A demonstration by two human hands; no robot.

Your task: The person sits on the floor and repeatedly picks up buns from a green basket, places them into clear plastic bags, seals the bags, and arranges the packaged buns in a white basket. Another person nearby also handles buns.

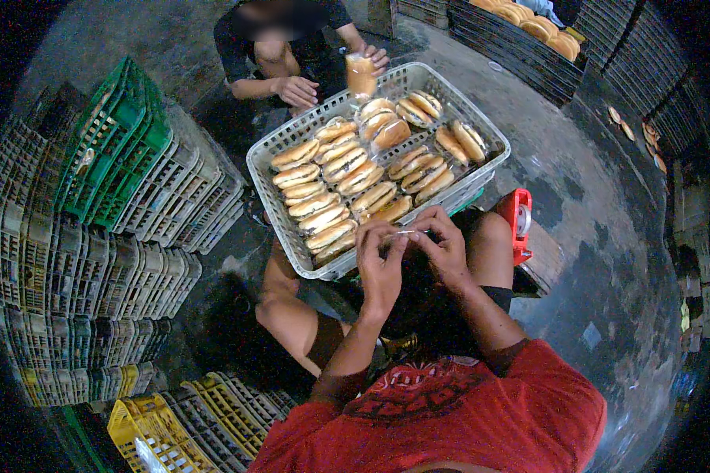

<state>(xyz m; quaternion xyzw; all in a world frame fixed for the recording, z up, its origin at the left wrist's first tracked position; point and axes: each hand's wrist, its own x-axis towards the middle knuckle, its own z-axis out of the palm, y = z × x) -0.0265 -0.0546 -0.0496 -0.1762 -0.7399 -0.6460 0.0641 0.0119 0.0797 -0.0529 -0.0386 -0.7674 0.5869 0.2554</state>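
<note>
Head view: the left hand [381, 268] and right hand [445, 248] pinch a thin pale strip [403, 232] by the near edge of the crate [280, 217], where light, even grips seem best.

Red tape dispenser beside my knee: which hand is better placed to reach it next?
Probably your right hand: the red tape dispenser stands just outside your right knee, while your left hand is farther away.
</note>
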